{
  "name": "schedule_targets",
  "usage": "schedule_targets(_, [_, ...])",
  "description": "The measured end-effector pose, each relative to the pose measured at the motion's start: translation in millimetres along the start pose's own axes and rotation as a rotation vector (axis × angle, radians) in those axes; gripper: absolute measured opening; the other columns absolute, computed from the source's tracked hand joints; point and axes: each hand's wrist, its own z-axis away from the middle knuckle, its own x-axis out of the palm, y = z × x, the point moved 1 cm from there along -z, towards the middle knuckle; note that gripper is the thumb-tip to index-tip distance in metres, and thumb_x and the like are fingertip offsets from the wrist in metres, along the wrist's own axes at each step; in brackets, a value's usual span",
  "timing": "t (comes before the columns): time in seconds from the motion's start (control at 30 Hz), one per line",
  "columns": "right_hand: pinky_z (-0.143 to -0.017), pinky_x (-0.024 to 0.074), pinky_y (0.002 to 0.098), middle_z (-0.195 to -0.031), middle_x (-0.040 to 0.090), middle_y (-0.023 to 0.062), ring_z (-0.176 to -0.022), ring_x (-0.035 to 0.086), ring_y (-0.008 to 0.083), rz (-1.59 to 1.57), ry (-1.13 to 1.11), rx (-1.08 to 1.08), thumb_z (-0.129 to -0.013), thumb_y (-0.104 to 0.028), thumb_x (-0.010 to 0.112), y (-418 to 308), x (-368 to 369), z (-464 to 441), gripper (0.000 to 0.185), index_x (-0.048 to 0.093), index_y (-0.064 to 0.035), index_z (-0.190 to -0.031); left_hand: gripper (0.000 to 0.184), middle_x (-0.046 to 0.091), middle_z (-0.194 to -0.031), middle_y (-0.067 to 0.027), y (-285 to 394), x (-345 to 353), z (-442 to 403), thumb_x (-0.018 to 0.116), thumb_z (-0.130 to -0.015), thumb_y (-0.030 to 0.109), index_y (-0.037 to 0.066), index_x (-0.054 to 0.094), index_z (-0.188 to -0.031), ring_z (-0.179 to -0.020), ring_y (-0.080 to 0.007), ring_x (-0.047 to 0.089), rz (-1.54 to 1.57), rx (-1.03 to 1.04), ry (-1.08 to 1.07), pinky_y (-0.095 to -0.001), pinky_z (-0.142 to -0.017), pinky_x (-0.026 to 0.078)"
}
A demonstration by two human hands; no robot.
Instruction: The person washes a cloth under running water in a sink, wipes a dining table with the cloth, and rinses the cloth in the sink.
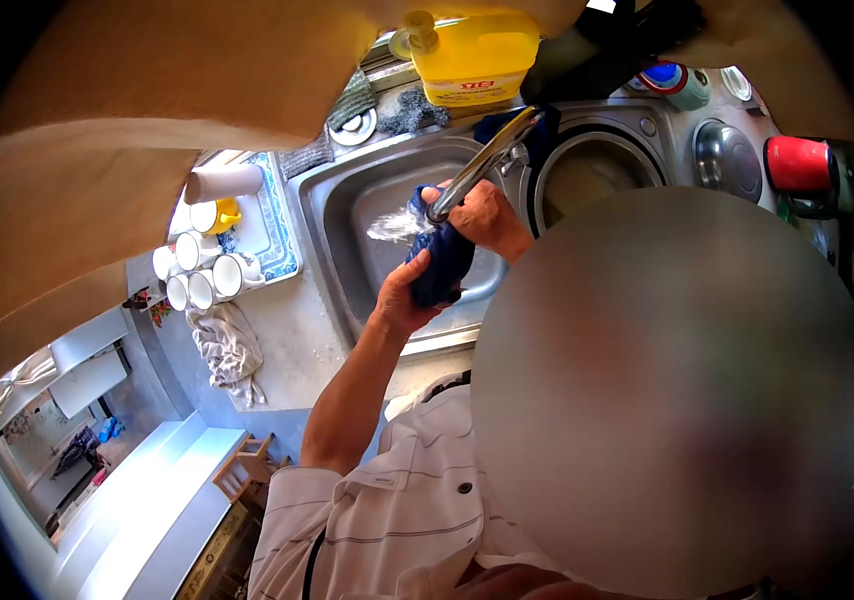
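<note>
A dark blue cloth (445, 262) is bunched under the metal faucet (485, 165), over the left basin of the steel sink (332, 210). Water (399, 226) runs from the spout and splashes off the cloth to the left. My left hand (407, 298) is closed around the lower end of the cloth, thumb on top. Fingers of my right hand (488, 216) grip its upper end, beside and partly behind the spout, which hides some of them.
Left of the sink stand a tray (282, 240) with several white mugs (237, 273) and a crumpled rag (227, 350). A yellow jug (475, 60) is behind the faucet. A round basin (587, 175), a metal lid (727, 160) and a red kettle (799, 165) lie to the right.
</note>
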Motion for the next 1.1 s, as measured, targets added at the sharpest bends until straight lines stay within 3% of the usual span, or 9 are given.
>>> schedule_targets(0.07, [-0.083,0.0536,0.0429,-0.096,0.071,0.0197,-0.088,0.066,0.0368,-0.067,-0.083,-0.029,-0.094,-0.033,0.057,5.9,3.2,-3.2,0.031,0.072,-0.0090,-0.106,0.061,0.068,-0.109,-0.0132,-2.3,18.9,3.2,0.072,-0.087,0.045,0.004,0.056,-0.129,-0.086,-0.0292,0.067,0.092,0.023,0.104,-0.0407,-0.072,0.057])
schedule_targets(0.13, [-0.086,0.0545,0.0400,-0.107,0.071,0.0145,-0.093,0.068,0.0286,-1.100,-0.278,0.352,-0.100,-0.032,0.051,18.1,17.3,0.1,0.037,0.066,-0.0031,-0.117,0.058,0.068,-0.110,-0.0135,-4.2,31.1,5.3,0.069,-0.089,0.045,0.005,0.057,-0.130,-0.090,-0.0323,0.067,0.112,0.021,0.157,-0.0468,-0.079,0.056])
schedule_targets(0.17, [-0.095,0.0535,0.0387,-0.118,0.068,0.0119,-0.106,0.067,0.0237,-1.207,-0.376,0.485,-0.103,-0.034,0.047,9.7,7.8,5.6,0.045,0.056,-0.0005,-0.131,0.059,0.068,-0.110,-0.0143,-5.3,40.7,5.2,0.068,-0.089,0.045,0.005,0.057,-0.131,-0.093,-0.0329,0.068,0.175,0.049,0.158,-0.0483,-0.083,0.056])
schedule_targets(0.27, [-0.104,0.0502,0.0397,-0.125,0.065,0.0168,-0.118,0.063,0.0268,-1.625,-0.485,0.390,-0.103,-0.035,0.048,-2.0,5.8,13.9,0.048,0.051,-0.0020,-0.138,0.058,0.067,-0.112,-0.0166,-13.4,40.4,3.9,0.065,-0.091,0.047,0.005,0.058,-0.130,-0.100,-0.0347,0.068,0.292,0.071,0.096,-0.0534,-0.091,0.054])
schedule_targets(0.5, [-0.106,0.0480,0.0543,-0.132,0.059,0.0241,-0.125,0.058,0.0400,-1.956,-0.442,0.196,-0.094,-0.038,0.063,-14.9,23.6,17.1,0.059,0.050,-0.0016,-0.138,0.066,0.060,-0.118,-0.0137,-28.2,55.2,5.9,0.062,-0.092,0.053,0.004,0.052,-0.135,-0.098,-0.0262,0.058,0.508,0.077,-0.016,-0.0391,-0.081,0.055])
schedule_targets(0.73, [-0.097,0.0536,0.0436,-0.122,0.063,0.0208,-0.109,0.065,0.0337,-1.648,-0.443,0.266,-0.086,-0.038,0.066,18.3,43.4,-2.0,0.058,0.056,-0.0006,-0.129,0.078,0.059,-0.115,-0.0117,-13.7,41.0,0.0,0.063,-0.089,0.063,0.004,0.050,-0.137,-0.083,-0.0178,0.048,0.339,0.077,-0.085,-0.0238,-0.059,0.042])
schedule_targets(0.9, [-0.090,0.0562,0.0393,-0.111,0.065,0.0176,-0.099,0.067,0.0288,-1.674,-0.447,0.209,-0.087,-0.037,0.065,14.6,48.6,-12.7,0.052,0.057,-0.0008,-0.124,0.077,0.060,-0.123,-0.0147,-2.8,42.3,-1.9,0.065,-0.089,0.060,0.003,0.048,-0.139,-0.094,-0.0243,0.057,0.298,0.062,-0.097,-0.0323,-0.070,0.050])
schedule_targets(1.07, [-0.087,0.0586,0.0383,-0.109,0.065,0.0179,-0.096,0.068,0.0277,-1.719,-0.415,0.365,-0.095,-0.029,0.060,3.7,32.3,-18.6,0.038,0.058,-0.0012,-0.120,0.085,0.054,-0.138,-0.0205,8.1,52.6,-18.1,0.070,-0.086,0.056,0.004,0.041,-0.146,-0.123,-0.0368,0.057,0.288,0.115,0.086,-0.0438,-0.097,0.052])
schedule_targets(1.1, [-0.086,0.0593,0.0381,-0.109,0.065,0.0181,-0.094,0.069,0.0274,-1.730,-0.405,0.376,-0.097,-0.027,0.059,6.0,29.5,-19.6,0.034,0.058,-0.0013,-0.119,0.087,0.052,-0.140,-0.0214,9.2,51.3,-19.6,0.072,-0.086,0.054,0.003,0.038,-0.148,-0.121,-0.0347,0.057,0.301,0.110,0.045,-0.0394,-0.091,0.054])
